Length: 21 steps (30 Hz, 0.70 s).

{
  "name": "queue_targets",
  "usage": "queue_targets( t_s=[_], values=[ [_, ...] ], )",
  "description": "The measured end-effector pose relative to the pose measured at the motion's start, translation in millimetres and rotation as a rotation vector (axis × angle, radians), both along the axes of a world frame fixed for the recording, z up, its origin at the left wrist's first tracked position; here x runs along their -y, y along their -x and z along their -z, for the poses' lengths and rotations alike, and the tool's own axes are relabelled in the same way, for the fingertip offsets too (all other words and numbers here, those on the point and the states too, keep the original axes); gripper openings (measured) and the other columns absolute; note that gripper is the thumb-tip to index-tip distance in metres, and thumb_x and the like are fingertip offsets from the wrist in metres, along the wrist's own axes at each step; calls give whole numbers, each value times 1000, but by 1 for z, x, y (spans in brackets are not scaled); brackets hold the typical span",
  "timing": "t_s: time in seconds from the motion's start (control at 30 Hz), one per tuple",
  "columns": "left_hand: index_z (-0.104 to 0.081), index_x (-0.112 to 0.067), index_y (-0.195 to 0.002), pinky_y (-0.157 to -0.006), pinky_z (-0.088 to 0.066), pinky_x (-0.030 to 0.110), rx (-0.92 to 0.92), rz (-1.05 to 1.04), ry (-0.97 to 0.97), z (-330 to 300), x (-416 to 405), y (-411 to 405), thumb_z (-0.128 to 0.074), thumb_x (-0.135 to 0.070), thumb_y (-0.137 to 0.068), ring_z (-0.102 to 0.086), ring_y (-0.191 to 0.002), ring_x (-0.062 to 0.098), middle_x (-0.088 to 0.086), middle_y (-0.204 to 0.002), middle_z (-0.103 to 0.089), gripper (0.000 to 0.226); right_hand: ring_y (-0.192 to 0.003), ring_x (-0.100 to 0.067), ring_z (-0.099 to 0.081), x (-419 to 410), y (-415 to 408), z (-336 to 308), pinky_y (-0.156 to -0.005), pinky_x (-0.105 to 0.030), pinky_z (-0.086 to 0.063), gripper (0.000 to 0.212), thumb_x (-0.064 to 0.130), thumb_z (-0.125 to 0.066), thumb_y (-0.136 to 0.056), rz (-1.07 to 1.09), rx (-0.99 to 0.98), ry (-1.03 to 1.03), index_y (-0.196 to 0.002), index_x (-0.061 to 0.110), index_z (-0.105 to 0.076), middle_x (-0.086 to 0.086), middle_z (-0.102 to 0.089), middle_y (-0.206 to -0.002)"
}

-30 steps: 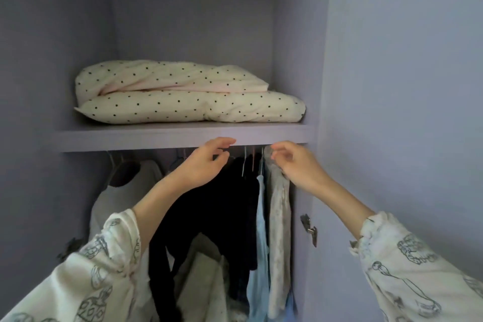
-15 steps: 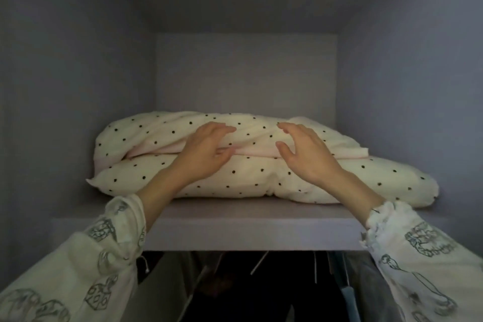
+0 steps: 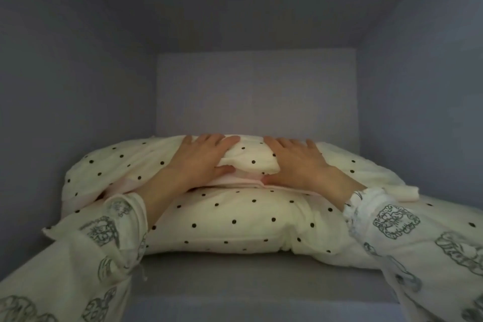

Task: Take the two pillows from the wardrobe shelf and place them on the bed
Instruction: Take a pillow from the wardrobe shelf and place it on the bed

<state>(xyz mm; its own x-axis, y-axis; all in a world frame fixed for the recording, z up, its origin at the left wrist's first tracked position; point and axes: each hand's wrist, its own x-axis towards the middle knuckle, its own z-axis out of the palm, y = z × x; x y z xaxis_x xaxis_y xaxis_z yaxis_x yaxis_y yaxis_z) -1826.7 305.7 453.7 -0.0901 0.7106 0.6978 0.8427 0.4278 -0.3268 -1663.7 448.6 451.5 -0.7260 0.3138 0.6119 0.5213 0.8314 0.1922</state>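
Observation:
Two cream pillows with black dots lie stacked on the wardrobe shelf (image 3: 235, 277). The upper pillow (image 3: 122, 164) rests on the lower pillow (image 3: 235, 219). My left hand (image 3: 201, 162) grips the upper pillow near its middle, fingers over the top and thumb tucked under its front edge. My right hand (image 3: 298, 162) holds the same pillow a little to the right in the same way. The fabric bunches up between the two hands. Both sleeves lie across the lower pillow.
The shelf compartment is boxed in by lilac side walls (image 3: 65, 112), a back panel (image 3: 256, 91) and a ceiling close above. A strip of bare shelf lies in front of the pillows.
The view has moved closer into the shelf. Both hands have reached further over the upper pillow and closed on it, thumbs under its edge, bunching the fabric.

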Motion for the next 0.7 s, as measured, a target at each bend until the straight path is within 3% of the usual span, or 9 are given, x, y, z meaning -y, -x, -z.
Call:
queue_targets(
  t_s=[0.1, 0.2, 0.27, 0.37, 0.47, 0.53, 0.6, 0.7],
  values=[
    [-17, -32, -144, -106, -30, 48, -68, -6, -75, 4, -4, 3, -41, -53, -89, -36, -130, 21, -3, -146, -35, 63, -127, -31, -41, -5, 5, -8, -104, -53, -29, 92, 53, -64, -73, 11, 63, -12, -144, 25, -13, -6, -40, -142],
    [-10, -34, -145, -107, -27, 51, -67, 7, -57, 7, -2, 9, -41, -60, -85, -32, -133, 20, -4, -148, -30, 72, -113, -32, -53, -5, 12, -15, -85, -40, -42, 65, 41, -62, -80, 13, 10, -111, -131, 15, -33, -9, -52, -127],
    [0, -38, -144, -108, -24, 55, -8, -1, 2, 3, 5, 14, -50, -66, -77, -27, -136, 19, -4, -150, -25, 88, -107, -33, -57, -3, 16, -18, -71, -35, -38, 48, 31, -58, -83, 3, -54, -196, -123, 11, -40, -11, -57, -121],
    [12, -37, -143, -107, -26, 57, 69, -102, -10, -6, 9, 21, -65, -57, -67, -32, -133, 24, 3, -145, -33, 110, -100, -33, -59, 0, 21, -21, -64, -35, -32, 40, 22, -55, -84, 4, -94, -324, -120, 10, -42, -10, -58, -117],
    [-1, -30, -144, -96, -37, 49, 13, -231, -114, -10, 1, 16, -65, -45, -74, -48, -117, 30, 10, -131, -47, 96, -93, -31, -61, 1, 24, -21, -62, -33, -35, 34, 13, -55, -84, 17, -159, -395, -116, 12, -44, -7, -61, -108],
    [-12, -30, -140, -90, -39, 45, -36, -262, -170, -8, -5, 12, -62, -37, -78, -50, -110, 30, 9, -123, -51, 80, -78, -26, -65, 4, 22, -16, -59, -31, -44, 32, 15, -66, -75, 77, -195, -437, -106, 15, -54, -3, -66, -92],
    [-16, -31, -137, -88, -38, 44, -58, -258, -203, -8, -7, 12, -63, -38, -77, -50, -107, 29, 9, -120, -50, 76, -62, -23, -65, 5, 20, -14, -54, -29, -49, 33, 15, -77, -63, 106, -251, -469, -93, 18, -63, 0, -67, -76],
    [-20, -31, -136, -88, -37, 44, -84, -227, -261, -17, -6, 6, -63, -48, -74, -47, -107, 29, 9, -120, -48, 77, -62, -28, -65, 6, 15, -20, -58, -33, -52, 36, 10, -78, -61, 71, -334, -457, -94, 15, -65, -5, -67, -77]
  ],
)
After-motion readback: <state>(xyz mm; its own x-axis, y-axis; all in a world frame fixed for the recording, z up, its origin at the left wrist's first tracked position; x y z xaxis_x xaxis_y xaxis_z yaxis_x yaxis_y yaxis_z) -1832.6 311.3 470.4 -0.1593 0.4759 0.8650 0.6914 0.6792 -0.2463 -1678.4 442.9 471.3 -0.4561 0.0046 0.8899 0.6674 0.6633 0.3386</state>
